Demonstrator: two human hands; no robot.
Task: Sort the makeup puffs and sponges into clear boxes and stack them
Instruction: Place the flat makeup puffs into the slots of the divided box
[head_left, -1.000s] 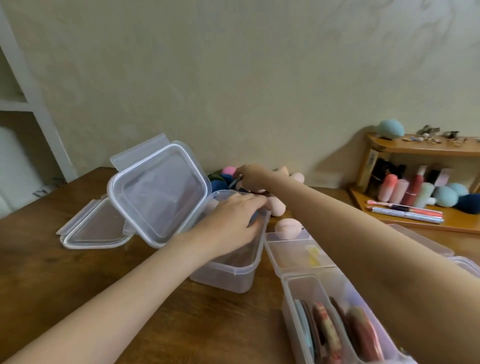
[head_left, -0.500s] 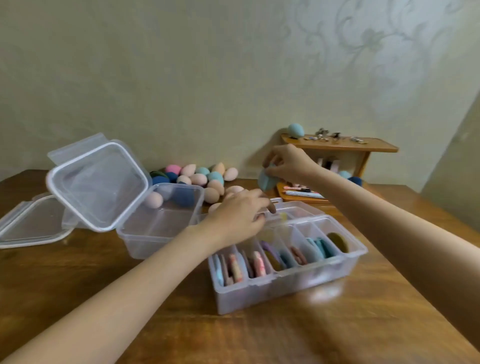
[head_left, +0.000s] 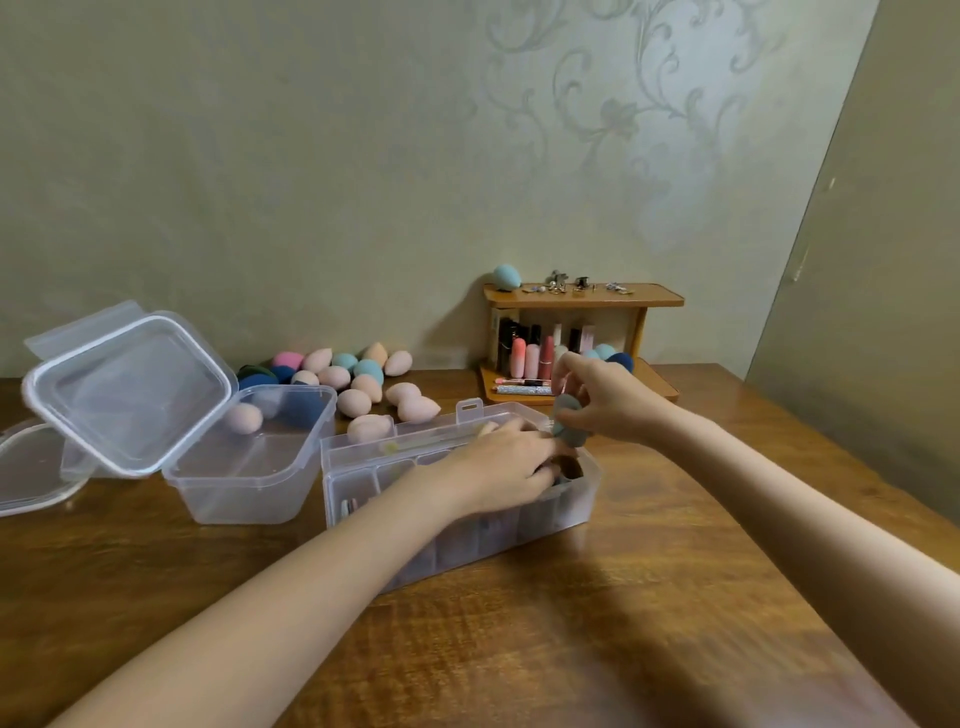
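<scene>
A clear divided box (head_left: 540, 514) stands on the wooden table with flat puffs upright in its slots. My left hand (head_left: 506, 467) reaches into its right-hand slots, fingers curled down among the puffs; what they hold is hidden. My right hand (head_left: 605, 397) pinches a grey-blue puff (head_left: 566, 423) just above the box's back right corner. To the left, a clear square box (head_left: 244, 483) holds a peach sponge (head_left: 243, 417) and a dark blue sponge (head_left: 304, 408), with its lid (head_left: 130, 392) leaning open. Loose sponges (head_left: 363, 387) lie behind.
A small wooden shelf (head_left: 584, 296) with lipsticks, a teal sponge and trinkets stands against the wall at the back right. Another clear lid (head_left: 31, 475) lies at the far left. The wall runs close behind the sponges.
My right hand has come down from near the shelf with the grey-blue puff to the divided box. My left hand has slid right, deeper into the box's right slots. The view has shifted.
</scene>
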